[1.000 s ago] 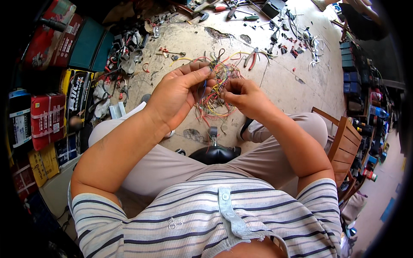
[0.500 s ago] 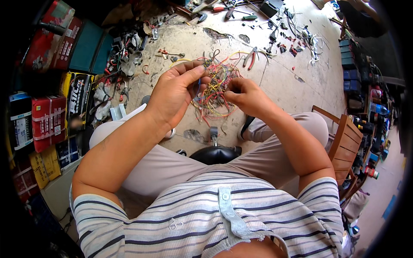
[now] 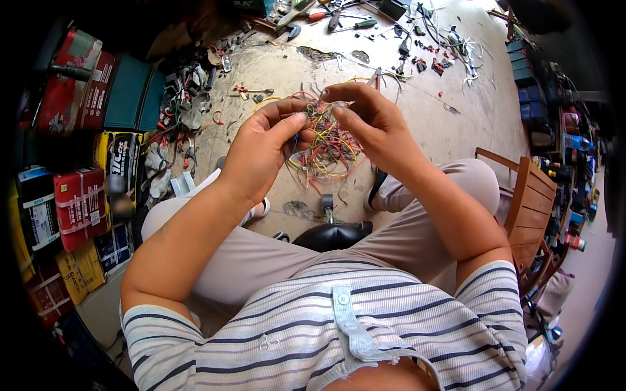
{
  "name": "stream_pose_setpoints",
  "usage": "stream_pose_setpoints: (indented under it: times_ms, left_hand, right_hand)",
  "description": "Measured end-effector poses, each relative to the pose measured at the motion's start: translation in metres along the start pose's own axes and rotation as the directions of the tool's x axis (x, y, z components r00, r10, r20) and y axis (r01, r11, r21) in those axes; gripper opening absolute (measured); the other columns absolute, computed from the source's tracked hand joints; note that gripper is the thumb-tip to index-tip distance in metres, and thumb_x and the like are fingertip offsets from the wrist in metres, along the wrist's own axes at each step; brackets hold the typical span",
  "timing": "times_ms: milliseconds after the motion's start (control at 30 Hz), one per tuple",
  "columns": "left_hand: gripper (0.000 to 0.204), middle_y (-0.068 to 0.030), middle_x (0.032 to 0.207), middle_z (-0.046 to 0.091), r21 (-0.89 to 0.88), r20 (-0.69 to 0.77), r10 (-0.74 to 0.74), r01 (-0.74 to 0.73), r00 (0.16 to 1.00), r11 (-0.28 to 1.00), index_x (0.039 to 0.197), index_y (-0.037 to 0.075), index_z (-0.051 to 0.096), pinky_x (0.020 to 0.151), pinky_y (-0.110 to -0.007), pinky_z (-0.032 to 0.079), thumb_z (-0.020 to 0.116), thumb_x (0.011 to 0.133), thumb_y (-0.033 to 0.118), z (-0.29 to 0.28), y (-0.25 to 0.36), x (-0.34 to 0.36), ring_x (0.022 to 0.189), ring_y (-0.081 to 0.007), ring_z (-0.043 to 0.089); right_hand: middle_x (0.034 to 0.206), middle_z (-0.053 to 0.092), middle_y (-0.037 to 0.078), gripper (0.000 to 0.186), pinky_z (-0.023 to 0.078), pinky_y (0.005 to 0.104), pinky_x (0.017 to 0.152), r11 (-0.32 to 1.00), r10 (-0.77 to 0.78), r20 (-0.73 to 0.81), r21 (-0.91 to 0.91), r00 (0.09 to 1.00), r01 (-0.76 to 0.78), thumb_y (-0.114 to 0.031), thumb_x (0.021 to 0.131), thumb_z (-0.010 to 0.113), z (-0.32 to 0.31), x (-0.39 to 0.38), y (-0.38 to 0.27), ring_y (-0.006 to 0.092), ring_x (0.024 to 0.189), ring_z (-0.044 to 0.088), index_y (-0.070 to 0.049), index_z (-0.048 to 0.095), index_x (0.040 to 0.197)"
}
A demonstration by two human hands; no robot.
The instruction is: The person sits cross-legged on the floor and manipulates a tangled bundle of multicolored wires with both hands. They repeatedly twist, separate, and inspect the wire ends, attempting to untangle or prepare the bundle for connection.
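Note:
My left hand (image 3: 274, 140) is closed in a pinch on thin wires, with a blue one showing by its fingers. A tangled bundle of red, yellow and dark wires (image 3: 326, 156) lies on the floor beyond and below it. My right hand (image 3: 368, 127) is raised at the top right of the bundle, thumb and forefinger parted and curved near the wires at my left fingertips. Whether it touches one is unclear.
Pliers (image 3: 377, 79), screwdrivers (image 3: 362, 25) and small scraps lie farther along the cracked floor (image 3: 450, 124). Stacked boxes (image 3: 78, 208) line the left; a wooden chair (image 3: 528, 202) and loaded shelves (image 3: 561, 150) stand right. A black seat (image 3: 329, 238) sits under my legs.
My right hand has risen and spread its thumb and forefinger toward the left hand's tips. My left hand stays pinched on the wires, slightly lower in view.

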State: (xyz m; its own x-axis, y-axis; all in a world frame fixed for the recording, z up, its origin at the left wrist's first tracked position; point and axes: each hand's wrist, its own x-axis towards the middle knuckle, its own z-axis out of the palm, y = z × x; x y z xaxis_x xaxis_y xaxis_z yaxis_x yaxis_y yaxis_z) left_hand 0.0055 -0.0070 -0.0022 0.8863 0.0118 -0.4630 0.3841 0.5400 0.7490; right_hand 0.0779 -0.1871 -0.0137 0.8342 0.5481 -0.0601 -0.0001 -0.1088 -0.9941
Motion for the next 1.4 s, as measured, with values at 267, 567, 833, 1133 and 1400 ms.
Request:
stream_pose_setpoints:
  times_ms: [267,567,833,1133,1400]
  left_hand:
    - [0.019,-0.0056,0.093,0.062,0.209,0.016,0.097,-0.098,0.995,0.973,0.109,0.001,0.056,0.074,-0.024,0.05,0.055,0.091,0.007,0.004,-0.003,0.0,0.079,-0.0116,0.06]
    - [0.021,-0.0047,0.093,0.062,0.268,0.051,0.117,-0.126,0.992,0.955,0.112,0.002,0.057,0.071,-0.022,0.051,0.054,0.091,0.007,0.007,-0.002,-0.003,0.077,-0.0095,0.061]
    - [0.015,-0.004,0.086,0.064,0.387,0.004,0.182,-0.169,0.983,0.906,0.1,0.001,0.061,0.067,-0.022,0.048,0.061,0.087,0.009,0.004,-0.003,-0.002,0.076,-0.0087,0.061]
    - [0.015,-0.0044,0.084,0.064,0.482,0.024,0.253,-0.233,0.967,0.845,0.098,0.0,0.061,0.066,-0.022,0.048,0.062,0.087,0.01,0.004,-0.004,-0.002,0.075,-0.0092,0.061]
    - [0.015,-0.0054,0.082,0.063,0.503,0.021,0.178,-0.164,0.984,0.848,0.097,0.0,0.06,0.064,-0.023,0.048,0.06,0.088,0.012,0.003,-0.002,-0.002,0.072,-0.0097,0.061]
  right_hand:
    - [0.089,0.063,0.003,0.02,0.047,0.0237,0.072,0.968,0.067,0.153,0.228,0.986,-0.102,-0.012,0.088,0.061,0.005,0.001,0.007,0.0076,0.082,0.058,0.002,0.057,0.102]
    - [0.08,0.06,-0.001,0.01,0.045,0.0214,0.067,0.968,0.072,0.17,0.227,0.983,-0.11,-0.007,0.086,0.061,0.006,-0.001,0.001,0.005,0.075,0.055,0.001,0.059,0.091]
    - [0.069,0.055,-0.002,0.013,0.039,0.0201,0.054,0.995,0.037,0.109,0.083,0.993,-0.047,-0.009,0.082,0.065,0.005,0.0,0.011,0.003,0.063,0.048,0.001,0.061,0.09]
    - [0.07,0.057,0.0,0.016,0.041,0.0214,0.055,0.999,-0.005,0.061,0.035,0.998,0.003,-0.012,0.082,0.068,0.005,-0.001,0.008,0.0043,0.062,0.049,0.001,0.061,0.089]
    - [0.07,0.059,0.006,0.013,0.045,0.0251,0.056,0.973,-0.15,0.017,-0.175,0.989,0.15,-0.007,0.079,0.068,0.007,-0.005,0.002,0.0095,0.06,0.053,0.0,0.063,0.088]
